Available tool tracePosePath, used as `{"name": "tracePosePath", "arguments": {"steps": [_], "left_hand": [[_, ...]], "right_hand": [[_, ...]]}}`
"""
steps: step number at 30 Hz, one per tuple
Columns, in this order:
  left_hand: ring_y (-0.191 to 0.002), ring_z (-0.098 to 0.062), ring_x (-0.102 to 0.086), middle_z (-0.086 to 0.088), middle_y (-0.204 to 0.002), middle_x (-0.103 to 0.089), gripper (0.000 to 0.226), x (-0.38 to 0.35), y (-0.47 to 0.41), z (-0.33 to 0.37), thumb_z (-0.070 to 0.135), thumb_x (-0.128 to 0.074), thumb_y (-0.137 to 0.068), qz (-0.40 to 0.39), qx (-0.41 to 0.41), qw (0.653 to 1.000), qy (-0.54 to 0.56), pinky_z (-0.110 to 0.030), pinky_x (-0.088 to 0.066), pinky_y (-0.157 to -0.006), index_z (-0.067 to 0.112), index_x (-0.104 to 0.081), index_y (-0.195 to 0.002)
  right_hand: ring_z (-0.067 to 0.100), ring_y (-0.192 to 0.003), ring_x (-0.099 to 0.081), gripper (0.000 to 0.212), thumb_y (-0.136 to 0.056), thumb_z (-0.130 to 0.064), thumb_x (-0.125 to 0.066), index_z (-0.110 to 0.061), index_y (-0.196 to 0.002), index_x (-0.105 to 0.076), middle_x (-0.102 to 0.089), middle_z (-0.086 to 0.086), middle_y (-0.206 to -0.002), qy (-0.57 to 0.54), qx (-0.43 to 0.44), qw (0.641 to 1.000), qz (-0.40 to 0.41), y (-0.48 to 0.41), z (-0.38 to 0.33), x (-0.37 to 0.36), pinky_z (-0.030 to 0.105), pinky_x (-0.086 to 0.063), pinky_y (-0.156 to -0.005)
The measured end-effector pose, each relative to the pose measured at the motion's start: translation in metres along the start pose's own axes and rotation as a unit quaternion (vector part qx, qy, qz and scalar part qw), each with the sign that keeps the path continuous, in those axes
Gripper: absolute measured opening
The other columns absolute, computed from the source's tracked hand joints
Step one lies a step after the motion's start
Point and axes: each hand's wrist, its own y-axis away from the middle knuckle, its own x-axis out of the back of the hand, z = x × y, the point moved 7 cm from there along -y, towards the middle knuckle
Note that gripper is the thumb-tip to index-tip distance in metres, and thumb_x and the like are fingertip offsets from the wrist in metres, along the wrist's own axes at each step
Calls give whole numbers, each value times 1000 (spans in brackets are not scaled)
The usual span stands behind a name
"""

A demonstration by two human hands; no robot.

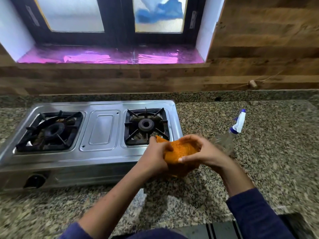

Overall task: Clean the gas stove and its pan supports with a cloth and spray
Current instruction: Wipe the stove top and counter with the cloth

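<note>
A steel two-burner gas stove [101,128] stands on the granite counter [259,152]. Black pan supports sit over the left burner [50,131] and the right burner [146,125]. An orange cloth [183,150] is bunched just off the stove's front right corner. My left hand [155,155] grips its left side and my right hand [200,151] curls over its top and right side. A clear spray bottle [226,140] with a white and blue trigger head lies on the counter behind my right hand, partly hidden.
A wood-panelled wall rises behind the counter, with a window and a pink-lined sill [110,56] above the stove. The stove's black knob [35,181] faces the counter's front edge. A small cork-like peg [252,83] hangs on the wall at the right.
</note>
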Motion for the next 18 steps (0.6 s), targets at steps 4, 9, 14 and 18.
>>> {"name": "tracePosePath", "arguments": {"steps": [4,9,14,18], "left_hand": [[-99,-26,-52,-8,-102,-52,32,4,-3,-2,14,-64,-72,17,-47,999,-11,-24,-44,-78,28,-73,-100],[-130,-28,-33,-9,-140,-45,19,16,-2,-1,40,-74,-78,10,-44,996,-80,-35,-37,-102,26,-75,-90],[-70,-12,-61,3,-72,-64,29,13,2,-21,42,-77,-80,-107,-3,982,159,-31,-47,-68,14,-69,-80],[-85,-22,-68,-5,-92,-70,34,4,-5,-49,32,-84,-73,-69,96,939,322,-35,-55,-71,19,-67,-100]], "right_hand": [[13,-115,-43,63,-49,-40,-94,-33,-104,-65,-37,-3,-120,182,4,983,-13,2,-1,-7,25,-41,-99],[15,-104,-48,33,-56,-37,-79,-30,-88,-72,-51,-4,-108,287,44,957,3,7,-7,-12,33,-48,-90],[17,-75,-64,16,-80,-14,-69,-10,-94,-64,-65,4,-86,82,-6,993,-81,4,-2,4,32,-56,-64],[15,-68,-64,6,-90,-6,-55,-9,-93,-60,-62,5,-85,-40,-54,997,-41,-15,10,14,26,-55,-61]]}}
